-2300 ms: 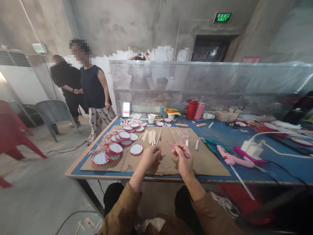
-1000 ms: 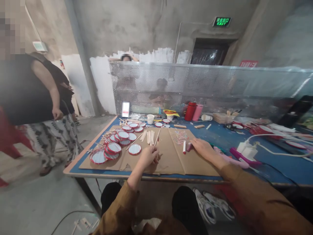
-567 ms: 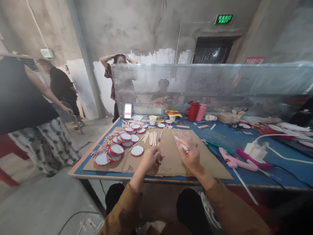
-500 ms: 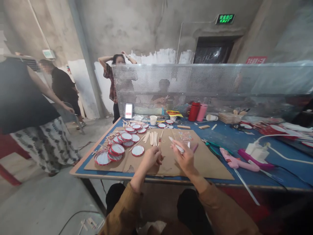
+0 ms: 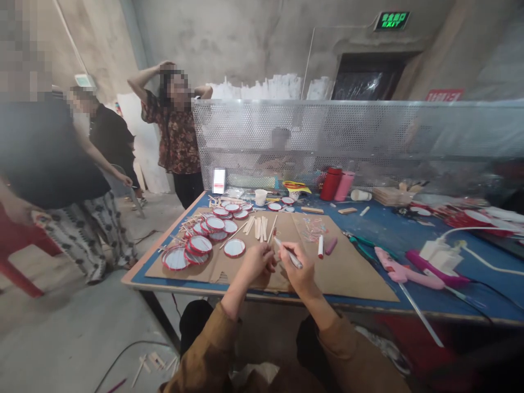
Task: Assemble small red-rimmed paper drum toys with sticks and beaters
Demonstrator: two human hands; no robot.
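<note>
My left hand (image 5: pixel 258 261) is closed in a pinch over the cardboard (image 5: pixel 339 267). A thin stick with a reddish-brown upper end (image 5: pixel 274 233) rises from its fingertips; the lower part is hidden. In my right hand (image 5: pixel 301 270) is a white marker (image 5: pixel 292 257), gripped like a pen, its tip close to the stick's coloured end. Whether the two touch I cannot tell. Several pale wooden sticks (image 5: pixel 261 228) lie just beyond my hands. To their left are a single red-rimmed round disc (image 5: pixel 234 248) and a heap of similar discs (image 5: pixel 200 244) with sticks.
Right of my hands lie a capped marker (image 5: pixel 320 246), a purple marker (image 5: pixel 329 245), green-handled pliers (image 5: pixel 364 246), a pink glue gun (image 5: pixel 405 268) and a power strip (image 5: pixel 434 266). Red bottle (image 5: pixel 331 184), paper cup (image 5: pixel 261 197) and phone (image 5: pixel 219 180) stand before a mesh partition (image 5: pixel 368 128). People stand left.
My right hand has brought the marker left and down, close to my left hand. The capped marker on the cardboard is now uncovered. A person behind the table has moved left, out from behind the partition.
</note>
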